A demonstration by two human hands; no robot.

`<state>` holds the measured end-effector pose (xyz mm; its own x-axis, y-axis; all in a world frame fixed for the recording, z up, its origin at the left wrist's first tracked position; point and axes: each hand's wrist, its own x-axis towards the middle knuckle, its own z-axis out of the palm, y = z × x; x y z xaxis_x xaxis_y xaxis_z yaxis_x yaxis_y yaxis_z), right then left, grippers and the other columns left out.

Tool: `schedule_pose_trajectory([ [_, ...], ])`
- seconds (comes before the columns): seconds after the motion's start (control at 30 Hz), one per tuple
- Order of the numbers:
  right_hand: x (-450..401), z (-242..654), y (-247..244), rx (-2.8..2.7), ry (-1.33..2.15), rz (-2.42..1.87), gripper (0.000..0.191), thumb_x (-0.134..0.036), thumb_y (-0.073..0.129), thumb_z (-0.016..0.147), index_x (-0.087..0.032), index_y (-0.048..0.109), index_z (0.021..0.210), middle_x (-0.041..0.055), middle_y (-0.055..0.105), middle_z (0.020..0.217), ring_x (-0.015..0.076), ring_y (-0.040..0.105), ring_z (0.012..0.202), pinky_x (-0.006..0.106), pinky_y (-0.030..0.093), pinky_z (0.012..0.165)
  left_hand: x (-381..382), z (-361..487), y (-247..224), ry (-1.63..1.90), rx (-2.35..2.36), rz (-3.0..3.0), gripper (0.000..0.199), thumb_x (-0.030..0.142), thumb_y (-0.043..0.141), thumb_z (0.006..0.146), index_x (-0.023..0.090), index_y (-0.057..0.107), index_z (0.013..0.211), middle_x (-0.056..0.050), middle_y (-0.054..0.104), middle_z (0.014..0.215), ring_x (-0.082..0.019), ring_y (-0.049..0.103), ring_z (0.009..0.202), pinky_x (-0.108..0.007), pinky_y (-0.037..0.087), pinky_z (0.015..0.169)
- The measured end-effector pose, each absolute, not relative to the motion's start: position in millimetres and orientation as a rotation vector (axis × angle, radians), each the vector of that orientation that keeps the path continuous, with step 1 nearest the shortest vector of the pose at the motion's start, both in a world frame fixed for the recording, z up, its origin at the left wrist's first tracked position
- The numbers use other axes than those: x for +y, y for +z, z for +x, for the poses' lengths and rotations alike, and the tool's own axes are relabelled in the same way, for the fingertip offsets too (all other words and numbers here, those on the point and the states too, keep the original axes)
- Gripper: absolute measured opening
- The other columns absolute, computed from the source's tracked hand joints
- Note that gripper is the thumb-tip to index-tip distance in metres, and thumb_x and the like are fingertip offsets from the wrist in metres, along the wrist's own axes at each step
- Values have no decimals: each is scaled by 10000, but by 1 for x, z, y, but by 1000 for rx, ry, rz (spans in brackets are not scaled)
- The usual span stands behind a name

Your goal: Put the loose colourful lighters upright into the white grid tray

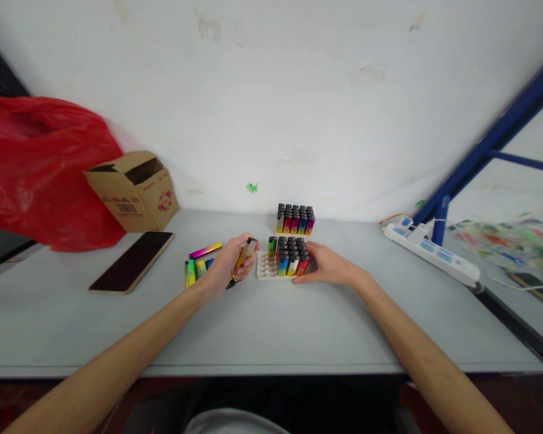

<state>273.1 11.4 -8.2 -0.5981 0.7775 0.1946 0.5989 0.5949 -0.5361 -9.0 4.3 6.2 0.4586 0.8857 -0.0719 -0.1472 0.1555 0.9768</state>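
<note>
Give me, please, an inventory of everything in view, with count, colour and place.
Table: one, grey, foreground
Wall: one, white, behind
Near tray: one, white, table centre
Tray lighters: many, multicoloured, mostly its right part
Rear lighters: many, multicoloured, behind it
Loose lighters: several, mixed colours, left of it
Held lighter: at least one, gold, left hand
Phone: one, dark, table left
Box: one, brown, back left
Bag: one, red, far left
Power strip: one, white, right
Frame: one, blue, right
Blurred heap: one, multicoloured, far right
Phone-like item: one, dark, far right
Hands: two, bare; right hand at tray's right end
</note>
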Motion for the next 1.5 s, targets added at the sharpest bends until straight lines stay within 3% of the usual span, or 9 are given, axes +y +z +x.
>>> schedule_pose_trajectory([
  [0.13, 11, 273, -8, -2414, 588, -1100, 697, -510, 886, 703, -172, 626, 1255, 126, 685, 1248, 323, 652, 1090, 455, 513, 986, 4, -7, 5, 993, 848, 1401, 249, 453, 583, 904, 227, 480, 886, 52, 535, 644, -109, 443, 505, -212, 383, 478],
  [0.23, 11, 273, -7, -2402, 609, -1100, 685, -497, 891, 701, -166, 630, 1241, 125, 695, 1219, 319, 660, 1068, 448, 521, 966, 5, -6, 6, 1062, 949, 1655, 248, 436, 652, 892, 193, 605, 907, -20, 653, 846, -146, 608, 769, -245, 510, 685],
  [0.33, 10, 272, -8, -2387, 616, -1097, 689, -494, 896, 693, -168, 633, 1240, 126, 699, 1210, 319, 666, 1051, 445, 528, 949, 6, -5, 6, 1101, 968, 1775, 280, 448, 720, 845, 174, 698, 904, -79, 680, 1010, -205, 643, 964, -297, 556, 818],
  [0.5, 11, 269, -11, -2394, 589, -1089, 709, -512, 894, 688, -185, 631, 1258, 123, 696, 1232, 325, 660, 1079, 458, 515, 973, 8, -5, -1, 1084, 974, 1856, 308, 423, 717, 870, 181, 731, 1060, -101, 731, 1124, -224, 701, 1001, -351, 568, 942],
  [1.03, 11, 267, -10, -2399, 618, -1103, 706, -525, 889, 690, -186, 629, 1252, 121, 695, 1224, 323, 655, 1079, 459, 514, 973, 16, -6, 2, 926, 1027, 2141, 245, 379, 627, 934, 237, 734, 1102, -66, 768, 1071, -248, 702, 964, -326, 517, 930],
  [1.27, 11, 268, -10, -2409, 606, -1110, 703, -528, 882, 698, -189, 627, 1258, 122, 689, 1225, 331, 654, 1080, 468, 513, 974, 10, -4, 1, 923, 1119, 2159, 500, 355, 673, 890, 289, 588, 1378, -46, 741, 1002, -245, 698, 943, -357, 500, 963],
  [1.37, 10, 268, -10, -2410, 608, -1123, 679, -532, 877, 704, -188, 634, 1236, 120, 690, 1211, 328, 655, 1060, 466, 519, 958, 15, -18, 9, 954, 1227, 2285, 437, 382, 633, 909, 267, 611, 1330, -52, 728, 1023, -235, 679, 971, -347, 480, 977],
  [1.5, 10, 268, -9, -2432, 598, -1101, 664, -538, 874, 709, -182, 633, 1215, 127, 682, 1219, 331, 649, 1075, 465, 516, 968, 31, -58, 21, 976, 1459, 2332, 251, 366, 637, 875, 233, 717, 1072, -51, 730, 908, -222, 660, 838, -305, 486, 858],
])
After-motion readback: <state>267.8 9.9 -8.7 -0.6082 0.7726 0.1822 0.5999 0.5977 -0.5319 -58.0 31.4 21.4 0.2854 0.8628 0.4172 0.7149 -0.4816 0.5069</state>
